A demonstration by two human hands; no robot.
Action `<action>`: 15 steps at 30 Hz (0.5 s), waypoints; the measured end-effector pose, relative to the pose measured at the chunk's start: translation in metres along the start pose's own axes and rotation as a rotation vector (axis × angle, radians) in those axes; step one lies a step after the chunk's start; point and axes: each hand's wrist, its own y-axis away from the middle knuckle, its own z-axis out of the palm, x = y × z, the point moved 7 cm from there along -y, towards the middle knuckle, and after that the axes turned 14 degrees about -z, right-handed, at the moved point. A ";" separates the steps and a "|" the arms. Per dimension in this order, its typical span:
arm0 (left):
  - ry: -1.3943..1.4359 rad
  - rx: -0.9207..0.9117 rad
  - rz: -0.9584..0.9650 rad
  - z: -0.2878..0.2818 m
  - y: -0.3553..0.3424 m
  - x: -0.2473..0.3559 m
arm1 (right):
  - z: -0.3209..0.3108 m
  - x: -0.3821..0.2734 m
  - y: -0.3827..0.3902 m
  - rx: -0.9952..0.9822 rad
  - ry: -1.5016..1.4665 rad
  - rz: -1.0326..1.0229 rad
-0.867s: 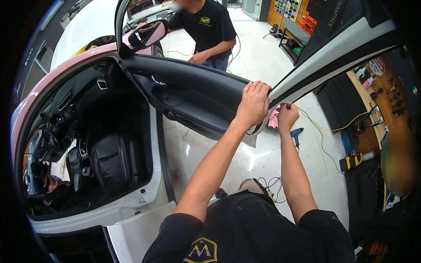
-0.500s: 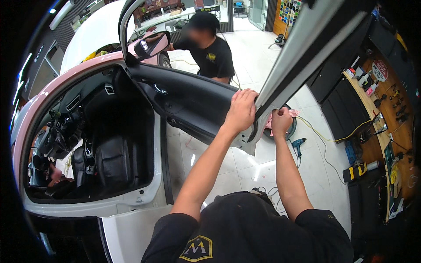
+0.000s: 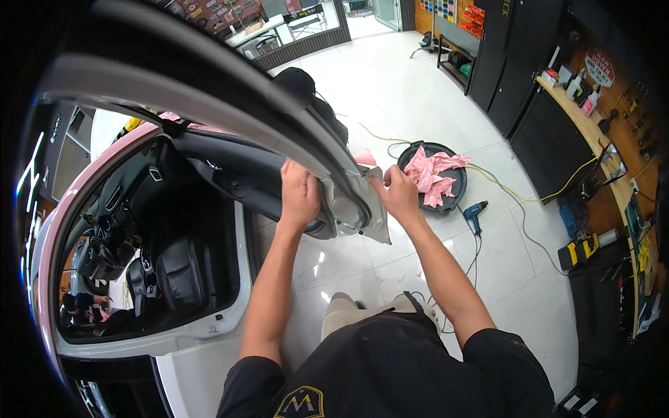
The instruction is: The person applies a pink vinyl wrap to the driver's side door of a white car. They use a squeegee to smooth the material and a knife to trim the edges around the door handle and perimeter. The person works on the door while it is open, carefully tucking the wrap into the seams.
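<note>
With the left hand's (image 3: pixel 301 195) fingers hooked over the open front car door (image 3: pixel 251 174) and the right hand's (image 3: pixel 398 195) bunched at its edge (whether gripping film, I cannot tell), a door swing could crease the pale film flap (image 3: pixel 380 214) hanging just below.

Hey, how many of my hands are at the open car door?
2: left hand beside the black inner panel, right hand at the pale door edge. Neither is hidden.
</note>
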 end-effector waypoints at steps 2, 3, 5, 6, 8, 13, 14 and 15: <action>0.011 0.067 -0.005 0.000 0.003 0.002 | 0.003 -0.003 -0.011 -0.034 0.074 -0.142; 0.019 0.094 0.019 0.001 0.003 0.002 | 0.004 -0.002 -0.010 -0.030 0.078 -0.176; 0.001 0.083 -0.026 0.004 0.008 -0.012 | 0.012 -0.001 -0.011 -0.018 0.085 -0.253; 0.009 0.105 -0.036 0.002 0.010 -0.017 | 0.013 -0.004 -0.013 -0.010 0.088 -0.297; 0.030 0.140 -0.018 0.007 0.011 -0.024 | 0.006 -0.008 -0.015 0.013 0.120 -0.385; 0.073 0.239 0.162 0.012 0.007 -0.016 | -0.010 -0.002 -0.015 -0.027 0.091 -0.538; 0.035 0.308 0.215 0.004 0.010 -0.018 | -0.009 -0.008 -0.017 -0.037 0.004 -0.554; 0.010 0.363 0.266 0.006 0.011 -0.022 | -0.006 -0.001 -0.020 -0.110 -0.064 -0.476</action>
